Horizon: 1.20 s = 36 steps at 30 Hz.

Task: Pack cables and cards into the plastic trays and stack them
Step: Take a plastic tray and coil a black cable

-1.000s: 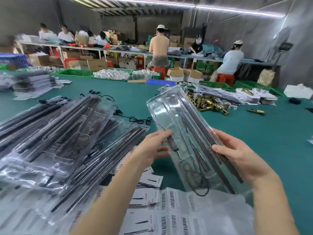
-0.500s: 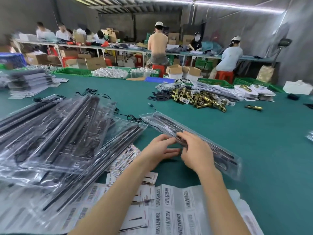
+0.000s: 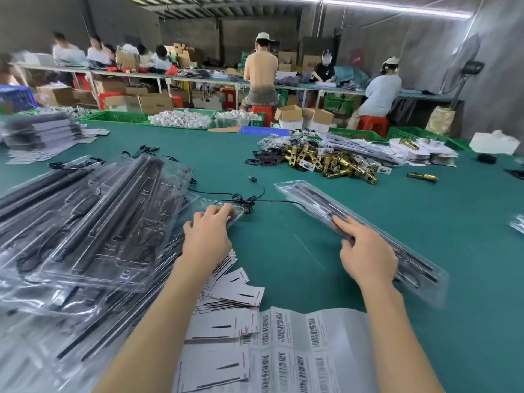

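A long clear plastic tray [image 3: 307,198] holding black rods and a cable lies flat on the green table [image 3: 286,245] at the right. My right hand [image 3: 368,252] rests on its near half with straight fingers pressing down. My left hand [image 3: 207,236] reaches to the heap of clear trays [image 3: 99,222] on the left, and its fingers curl over the end of one clear tray [image 3: 241,212] that sticks out of the heap. Loose black cables [image 3: 256,191] lie just beyond that hand. White cards [image 3: 236,290] fan out under my left forearm.
Barcode sheets [image 3: 297,336] cover the near table edge. A pile of brass lock parts [image 3: 326,163] and black plates sits at the far middle, with card stacks [image 3: 425,154] to its right. Stacked packs [image 3: 39,131] stand far left. Several people work at benches behind.
The packed tray, held up in both hands a second ago, now lies on the table further right. My left hand has let go of it and moved left onto the tray heap.
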Tool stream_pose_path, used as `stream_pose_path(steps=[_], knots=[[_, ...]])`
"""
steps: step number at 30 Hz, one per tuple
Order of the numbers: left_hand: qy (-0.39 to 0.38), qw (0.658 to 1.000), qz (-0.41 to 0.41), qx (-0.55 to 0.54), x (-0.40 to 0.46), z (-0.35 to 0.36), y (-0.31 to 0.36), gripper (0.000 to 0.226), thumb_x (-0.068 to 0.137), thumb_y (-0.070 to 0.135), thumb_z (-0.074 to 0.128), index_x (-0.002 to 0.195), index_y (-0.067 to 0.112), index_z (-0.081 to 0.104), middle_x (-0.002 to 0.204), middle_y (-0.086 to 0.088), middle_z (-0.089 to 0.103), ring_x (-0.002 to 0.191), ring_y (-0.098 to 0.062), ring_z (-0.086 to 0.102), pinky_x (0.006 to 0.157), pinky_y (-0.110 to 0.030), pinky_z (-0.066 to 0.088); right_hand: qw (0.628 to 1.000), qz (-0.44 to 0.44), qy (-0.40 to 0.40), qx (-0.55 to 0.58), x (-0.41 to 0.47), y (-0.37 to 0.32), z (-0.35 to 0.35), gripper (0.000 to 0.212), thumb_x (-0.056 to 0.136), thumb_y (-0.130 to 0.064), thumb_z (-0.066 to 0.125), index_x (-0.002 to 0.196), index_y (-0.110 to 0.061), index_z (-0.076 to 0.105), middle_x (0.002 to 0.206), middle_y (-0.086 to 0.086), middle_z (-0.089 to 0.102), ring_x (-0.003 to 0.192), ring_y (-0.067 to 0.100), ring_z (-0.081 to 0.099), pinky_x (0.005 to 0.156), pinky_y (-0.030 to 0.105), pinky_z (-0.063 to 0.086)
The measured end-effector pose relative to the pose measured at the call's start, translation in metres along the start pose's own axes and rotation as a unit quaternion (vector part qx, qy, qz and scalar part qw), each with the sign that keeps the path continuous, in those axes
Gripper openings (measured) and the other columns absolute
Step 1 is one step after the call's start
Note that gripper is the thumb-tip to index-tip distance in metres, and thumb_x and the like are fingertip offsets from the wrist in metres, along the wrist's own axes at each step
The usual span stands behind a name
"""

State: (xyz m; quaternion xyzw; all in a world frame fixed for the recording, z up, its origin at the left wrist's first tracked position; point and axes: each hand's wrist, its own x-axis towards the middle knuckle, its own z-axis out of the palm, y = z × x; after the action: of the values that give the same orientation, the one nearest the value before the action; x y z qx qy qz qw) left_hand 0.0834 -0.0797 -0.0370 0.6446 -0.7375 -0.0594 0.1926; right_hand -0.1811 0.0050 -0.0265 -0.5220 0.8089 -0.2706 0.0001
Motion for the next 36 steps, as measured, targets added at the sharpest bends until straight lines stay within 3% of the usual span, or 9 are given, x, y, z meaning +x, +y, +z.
stream_pose_path(steps=[7, 10, 12, 15, 17, 20, 26, 31, 36], knots=[[-0.105, 0.993, 0.004, 0.049, 0.0, -0.015, 0.012, 0.044, 0.082, 0.006, 0.056, 0.118, 0.028, 0.044, 0.129, -0.002, 0.046, 0.118, -0.029, 0.045, 0.102, -0.051, 0.038, 0.996, 0.047, 0.062, 0.03, 0.005, -0.005, 0.001, 0.051, 0.1, -0.014, 0.054, 0.138, -0.049, 0.054, 0.15, -0.015, 0.049, 0.136, 0.025, 0.049, 0.108, 0.049, 0.044], [-0.126, 0.991, -0.001, 0.055, 0.009, -0.025, 0.014, 0.026, 0.086, 0.031, 0.063, 0.108, 0.031, 0.05, 0.122, 0.002, 0.052, 0.117, -0.025, 0.05, 0.105, -0.052, 0.034, 0.998, 0.042, 0.038, 0.001, 0.004, -0.003, 0.004, 0.052, 0.1, -0.015, 0.052, 0.139, -0.049, 0.053, 0.146, -0.014, 0.054, 0.129, 0.025, 0.054, 0.107, 0.044, 0.044], [-0.098, 0.994, -0.011, 0.047, 0.024, -0.023, 0.017, 0.03, 0.091, 0.051, 0.058, 0.11, 0.028, 0.053, 0.12, 0.0, 0.057, 0.116, -0.026, 0.053, 0.104, -0.051, 0.036, 0.998, 0.041, 0.045, -0.002, 0.005, -0.008, 0.007, 0.052, 0.101, -0.015, 0.051, 0.14, -0.05, 0.052, 0.149, -0.013, 0.052, 0.133, 0.026, 0.052, 0.108, 0.046, 0.045], [-0.095, 0.995, -0.001, 0.011, 0.049, -0.007, 0.027, 0.043, 0.099, 0.048, 0.046, 0.126, 0.016, 0.054, 0.127, -0.008, 0.06, 0.119, -0.03, 0.054, 0.102, -0.045, 0.042, 0.998, 0.02, 0.062, 0.012, 0.011, -0.021, 0.011, 0.055, 0.101, -0.012, 0.05, 0.142, -0.05, 0.049, 0.144, -0.01, 0.057, 0.128, 0.027, 0.056, 0.103, 0.049, 0.049], [-0.127, 0.992, 0.016, -0.021, 0.058, 0.003, 0.034, 0.039, 0.101, 0.044, 0.043, 0.118, 0.013, 0.06, 0.125, -0.01, 0.064, 0.116, -0.032, 0.057, 0.102, -0.045, 0.045, 0.998, -0.002, 0.061, 0.01, 0.02, -0.033, 0.015, 0.061, 0.1, -0.008, 0.049, 0.143, -0.051, 0.047, 0.13, -0.005, 0.066, 0.112, 0.027, 0.061, 0.092, 0.045, 0.053], [-0.085, 0.995, 0.013, -0.045, 0.062, 0.014, 0.032, 0.027, 0.097, 0.047, 0.048, 0.094, 0.022, 0.058, 0.106, -0.004, 0.067, 0.107, -0.03, 0.059, 0.099, -0.049, 0.046, 0.999, -0.01, 0.032, 0.007, 0.043, -0.058, 0.013, 0.069, 0.096, -0.005, 0.048, 0.142, -0.057, 0.044, 0.115, 0.0, 0.071, 0.084, 0.024, 0.054, 0.07, 0.033, 0.039], [0.029, 0.987, 0.005, -0.156, 0.056, 0.02, 0.027, 0.036, 0.075, 0.062, 0.072, 0.077, 0.029, 0.058, 0.08, 0.014, 0.066, 0.089, -0.017, 0.063, 0.089, -0.042, 0.053, 0.997, -0.043, 0.055, 0.017, 0.079, -0.1, 0.01, 0.072, 0.094, -0.002, 0.051, 0.142, -0.054, 0.044, 0.113, 0.003, 0.072, 0.085, 0.027, 0.058, 0.069, 0.032, 0.033], [0.086, 0.98, 0.006, -0.178, 0.049, 0.02, 0.033, 0.068, 0.055, 0.09, 0.064, 0.074, 0.026, 0.051, 0.069, 0.014, 0.061, 0.072, -0.005, 0.057, 0.06, -0.029, 0.042, 0.998, -0.052, 0.04, 0.02, 0.093, -0.111, 0.014, 0.073, 0.093, -0.001, 0.051, 0.143, -0.054, 0.044, 0.12, 0.003, 0.07, 0.101, 0.032, 0.064, 0.072, 0.034, 0.033], [0.097, 0.962, -0.034, -0.253, 0.048, 0.02, 0.033, 0.071, 0.057, 0.092, 0.06, 0.072, 0.022, 0.053, 0.063, 0.011, 0.06, 0.064, -0.007, 0.056, 0.055, -0.028, 0.041, 0.997, -0.078, 0.02, -0.014, 0.093, -0.12, 0.027, 0.075, 0.092, 0.0, 0.051, 0.144, -0.053, 0.043, 0.122, 0.001, 0.07, 0.105, 0.029, 0.066, 0.07, 0.032, 0.034]])
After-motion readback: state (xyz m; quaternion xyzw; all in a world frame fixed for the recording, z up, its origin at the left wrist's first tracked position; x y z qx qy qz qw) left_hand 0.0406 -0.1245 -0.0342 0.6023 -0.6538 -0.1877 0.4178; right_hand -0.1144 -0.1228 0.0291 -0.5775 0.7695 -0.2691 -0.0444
